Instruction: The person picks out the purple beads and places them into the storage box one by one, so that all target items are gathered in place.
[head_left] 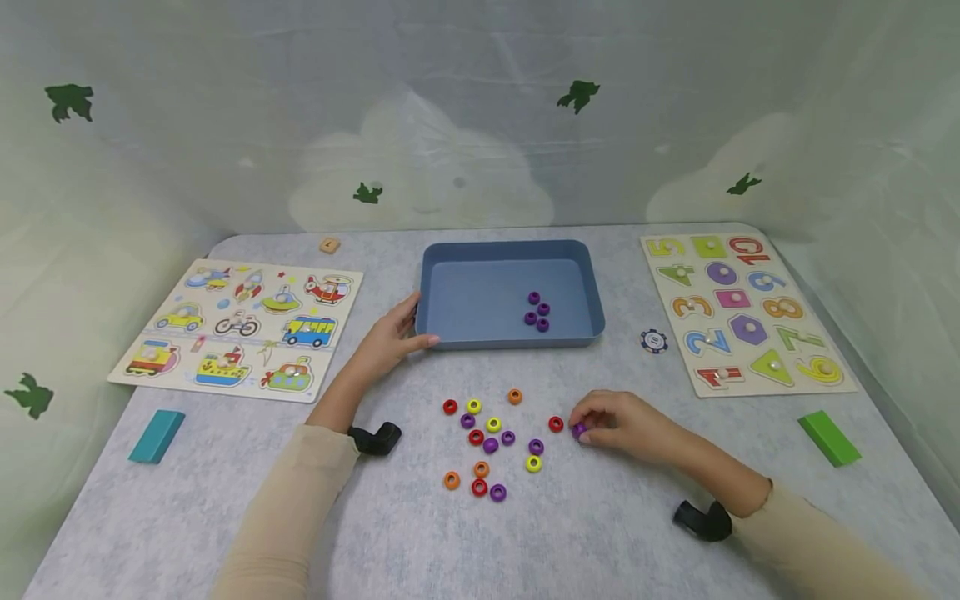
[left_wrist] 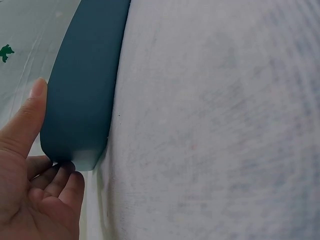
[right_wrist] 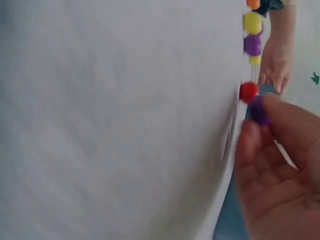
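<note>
My left hand (head_left: 384,343) holds the blue tray (head_left: 510,342) at its front left corner. In the left wrist view the thumb lies against one side of the tray (left_wrist: 82,85) and the other fingers curl at its end. Several purple beads (head_left: 543,309) lie inside the tray, right of its middle. My right hand (head_left: 628,427) pinches a purple bead (head_left: 578,431) between thumb and fingers, low over the table. Just left of that bead sits a red bead (head_left: 556,424). Further left, red, yellow, orange and purple beads (head_left: 491,446) lie scattered.
A vehicle puzzle board (head_left: 247,325) lies at the left, a number puzzle board (head_left: 738,312) at the right. A poker chip (head_left: 654,341), a small wooden tile (head_left: 329,245), a teal block (head_left: 157,436) and a green block (head_left: 829,438) also rest on the table.
</note>
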